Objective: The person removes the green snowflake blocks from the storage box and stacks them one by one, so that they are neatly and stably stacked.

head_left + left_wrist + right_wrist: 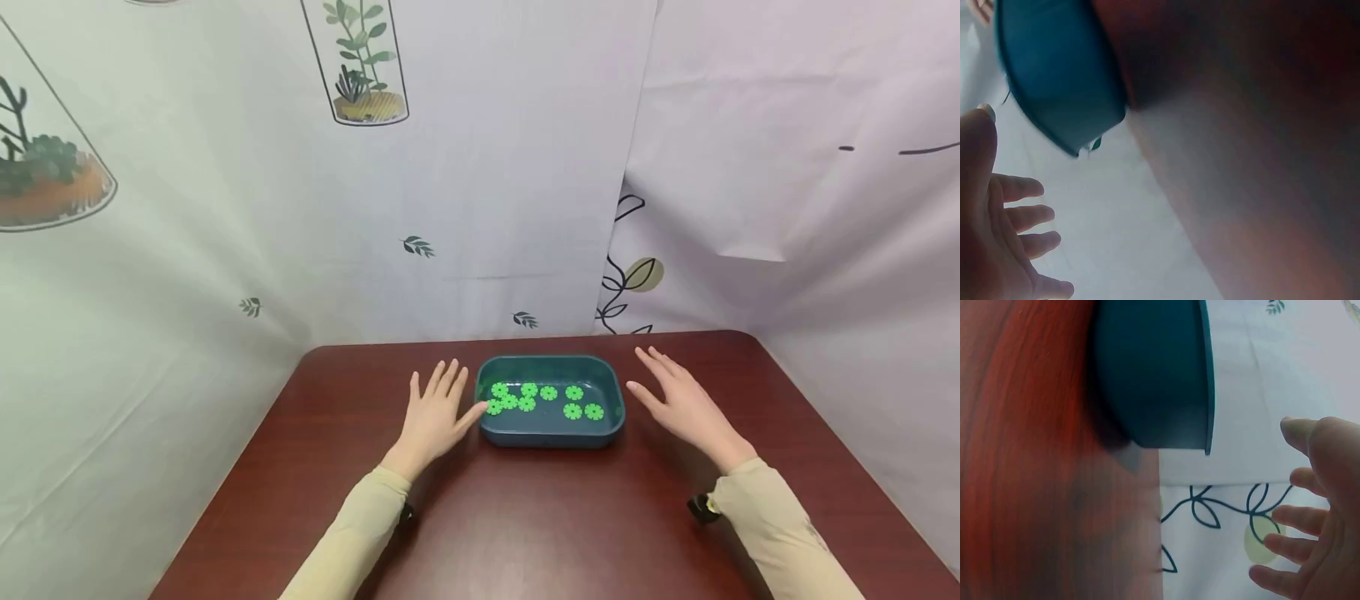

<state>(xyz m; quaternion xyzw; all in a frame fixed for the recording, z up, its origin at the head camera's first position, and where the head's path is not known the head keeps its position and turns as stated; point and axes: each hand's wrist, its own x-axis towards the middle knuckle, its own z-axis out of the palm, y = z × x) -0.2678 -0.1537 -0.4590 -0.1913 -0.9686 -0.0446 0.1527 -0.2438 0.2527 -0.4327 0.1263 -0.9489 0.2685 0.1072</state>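
A dark teal rectangular tray (551,440) stands on the table, with several bright green flower-shaped discs (573,411) lying flat inside it. Beside its left end is my left hand (435,419), fingers spread and thumb reaching toward the rim; whether the thumb touches cannot be told from the head view. The left wrist view shows a gap between that hand (997,231) and the tray (1060,69). My right hand (690,406) hovers off the right end with its fingers extended. In the right wrist view the same hand (1316,519) is apart from the tray (1154,375) and holds nothing.
The reddish-brown wooden table (540,525) has rounded far corners. Behind it and along both sides hangs a white cloth (480,183) printed with plants and leaves. A dark wrist device (702,508) is strapped under the right sleeve.
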